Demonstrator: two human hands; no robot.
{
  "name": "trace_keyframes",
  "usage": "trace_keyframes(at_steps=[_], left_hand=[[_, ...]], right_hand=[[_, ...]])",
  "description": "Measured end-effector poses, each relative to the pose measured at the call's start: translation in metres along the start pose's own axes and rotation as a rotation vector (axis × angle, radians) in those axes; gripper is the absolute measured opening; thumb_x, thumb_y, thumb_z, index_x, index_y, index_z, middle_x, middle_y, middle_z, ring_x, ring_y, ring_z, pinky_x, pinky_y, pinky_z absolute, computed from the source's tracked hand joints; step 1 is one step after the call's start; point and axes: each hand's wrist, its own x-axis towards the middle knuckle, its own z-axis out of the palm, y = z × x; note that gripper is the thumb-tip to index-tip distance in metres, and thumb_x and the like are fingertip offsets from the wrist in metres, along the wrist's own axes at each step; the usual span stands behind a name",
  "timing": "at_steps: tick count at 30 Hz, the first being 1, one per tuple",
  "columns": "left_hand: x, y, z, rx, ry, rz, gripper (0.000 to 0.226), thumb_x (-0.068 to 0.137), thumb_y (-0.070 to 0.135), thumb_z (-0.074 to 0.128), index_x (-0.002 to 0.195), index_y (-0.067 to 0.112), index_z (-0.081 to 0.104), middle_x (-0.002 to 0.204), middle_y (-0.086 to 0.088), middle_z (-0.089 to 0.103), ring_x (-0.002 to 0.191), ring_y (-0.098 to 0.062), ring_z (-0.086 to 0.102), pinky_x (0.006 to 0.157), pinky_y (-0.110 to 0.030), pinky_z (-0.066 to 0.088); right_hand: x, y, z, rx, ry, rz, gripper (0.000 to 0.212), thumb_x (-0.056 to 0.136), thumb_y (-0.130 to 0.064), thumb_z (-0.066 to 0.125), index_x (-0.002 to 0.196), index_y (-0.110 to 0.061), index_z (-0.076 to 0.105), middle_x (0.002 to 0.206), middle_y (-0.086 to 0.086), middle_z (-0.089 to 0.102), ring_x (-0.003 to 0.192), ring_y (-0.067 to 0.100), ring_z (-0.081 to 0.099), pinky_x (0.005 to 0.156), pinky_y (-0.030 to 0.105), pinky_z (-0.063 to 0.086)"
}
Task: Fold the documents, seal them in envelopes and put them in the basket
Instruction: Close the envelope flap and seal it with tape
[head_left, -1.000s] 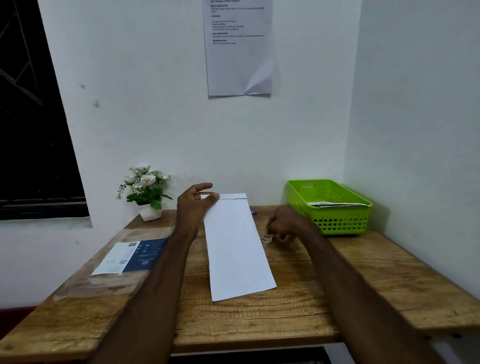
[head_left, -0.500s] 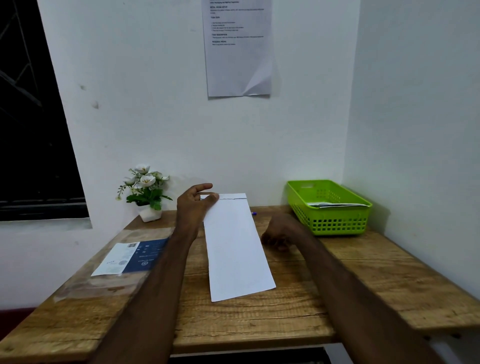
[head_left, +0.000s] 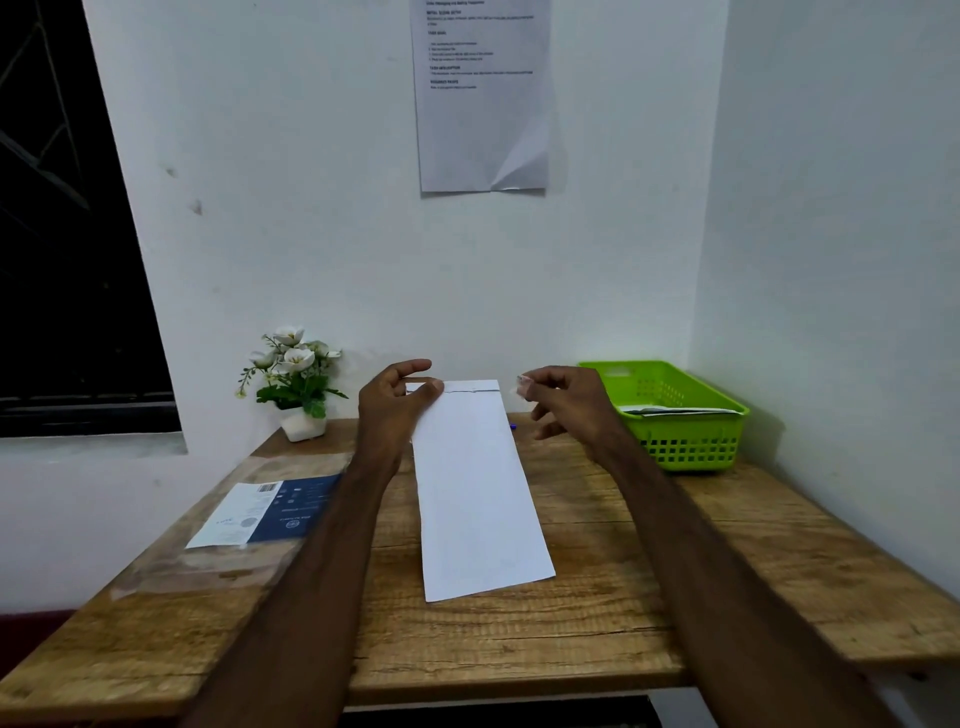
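A long white envelope (head_left: 475, 493) lies lengthwise on the wooden table (head_left: 597, 639), its flap end at the far side. My left hand (head_left: 397, 405) rests on the envelope's far left corner, thumb pressed on the paper. My right hand (head_left: 563, 400) hovers just right of the flap end and pinches a small clear piece of tape (head_left: 521, 383) between thumb and forefinger. A green plastic basket (head_left: 675, 447) stands at the far right with sealed envelopes (head_left: 670, 410) inside.
A small pot of white flowers (head_left: 296, 384) stands at the far left by the wall. A clear plastic sleeve with a blue and white label (head_left: 270, 512) lies on the left of the table. A blue pen tip (head_left: 513, 427) shows beside the envelope.
My right hand rose from the table beside the envelope and moved up toward the flap end, now holding a bit of tape. My left hand stayed put.
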Motion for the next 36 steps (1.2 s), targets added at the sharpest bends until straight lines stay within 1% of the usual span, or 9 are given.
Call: trace_keyframes(at_steps=[2, 4, 7, 10, 18, 28, 32, 34, 36], left_hand=[[0.0, 0.001, 0.0, 0.006, -0.004, 0.006, 0.033, 0.084, 0.014, 0.083, 0.116, 0.019, 0.074, 0.099, -0.005, 0.079, 0.086, -0.017, 0.075, 0.069, -0.027, 0.059], [-0.001, 0.001, 0.001, 0.004, -0.008, 0.011, 0.033, 0.084, 0.014, 0.083, 0.116, 0.019, 0.074, 0.1, -0.006, 0.079, 0.087, -0.018, 0.075, 0.068, -0.027, 0.059], [-0.002, 0.002, 0.001, 0.024, -0.014, 0.028, 0.033, 0.085, 0.016, 0.082, 0.117, 0.02, 0.074, 0.103, -0.005, 0.078, 0.091, -0.02, 0.075, 0.072, -0.03, 0.061], [-0.002, 0.004, 0.001, 0.044, -0.019, 0.04, 0.034, 0.086, 0.018, 0.082, 0.118, 0.021, 0.074, 0.108, -0.004, 0.077, 0.094, -0.021, 0.074, 0.075, -0.031, 0.062], [-0.005, 0.008, 0.003, 0.012, -0.035, 0.051, 0.034, 0.086, 0.017, 0.082, 0.118, 0.021, 0.073, 0.098, -0.003, 0.079, 0.089, -0.02, 0.076, 0.075, -0.035, 0.063], [-0.009, 0.012, 0.007, 0.007, -0.035, 0.085, 0.033, 0.086, 0.014, 0.081, 0.118, 0.018, 0.073, 0.096, -0.005, 0.079, 0.079, -0.012, 0.073, 0.065, -0.025, 0.059], [-0.008, 0.011, 0.006, 0.063, -0.038, 0.113, 0.032, 0.087, 0.017, 0.081, 0.118, 0.021, 0.074, 0.092, 0.002, 0.078, 0.078, -0.011, 0.071, 0.066, -0.026, 0.059], [-0.008, 0.011, 0.007, 0.102, -0.043, 0.132, 0.03, 0.087, 0.017, 0.08, 0.117, 0.02, 0.075, 0.083, 0.01, 0.075, 0.072, -0.003, 0.068, 0.062, -0.022, 0.056], [-0.008, 0.012, 0.008, 0.114, -0.053, 0.149, 0.029, 0.088, 0.015, 0.079, 0.116, 0.02, 0.075, 0.083, 0.009, 0.076, 0.07, 0.0, 0.066, 0.061, -0.019, 0.054]], right_hand=[[0.0, -0.003, 0.0, 0.03, 0.004, -0.002, 0.02, 0.087, -0.008, 0.079, 0.105, -0.007, 0.072, 0.079, 0.004, 0.067, 0.055, 0.012, 0.061, 0.049, 0.035, 0.059], [0.0, -0.004, 0.0, 0.05, 0.014, 0.002, 0.02, 0.084, -0.008, 0.081, 0.101, -0.008, 0.069, 0.076, 0.004, 0.068, 0.054, 0.012, 0.061, 0.046, 0.031, 0.055], [-0.001, -0.004, -0.002, 0.075, 0.025, 0.01, 0.014, 0.082, -0.009, 0.083, 0.093, -0.006, 0.074, 0.083, 0.006, 0.072, 0.056, 0.012, 0.059, 0.045, 0.028, 0.053], [-0.002, -0.003, -0.002, 0.093, 0.01, 0.008, 0.012, 0.084, -0.01, 0.081, 0.095, -0.006, 0.078, 0.088, 0.008, 0.075, 0.059, 0.012, 0.059, 0.047, 0.027, 0.052], [-0.001, -0.001, 0.005, 0.145, 0.001, 0.075, 0.016, 0.084, -0.012, 0.082, 0.097, -0.003, 0.078, 0.08, 0.003, 0.074, 0.056, 0.01, 0.057, 0.046, 0.026, 0.05], [0.0, 0.004, 0.017, 0.083, 0.057, 0.054, 0.013, 0.077, -0.009, 0.086, 0.088, -0.003, 0.08, 0.077, -0.003, 0.075, 0.047, 0.005, 0.05, 0.042, 0.021, 0.042], [0.001, 0.005, 0.02, 0.052, 0.069, 0.024, 0.015, 0.076, -0.007, 0.086, 0.087, 0.0, 0.08, 0.079, -0.001, 0.075, 0.045, 0.003, 0.048, 0.039, 0.02, 0.038], [0.002, 0.006, 0.02, 0.022, 0.068, 0.003, 0.013, 0.075, -0.007, 0.086, 0.086, -0.001, 0.08, 0.081, 0.0, 0.076, 0.046, 0.004, 0.048, 0.038, 0.02, 0.037], [0.003, 0.007, 0.02, -0.008, 0.064, -0.021, 0.011, 0.075, -0.008, 0.086, 0.084, -0.003, 0.081, 0.083, 0.002, 0.077, 0.048, 0.007, 0.048, 0.038, 0.02, 0.036]])
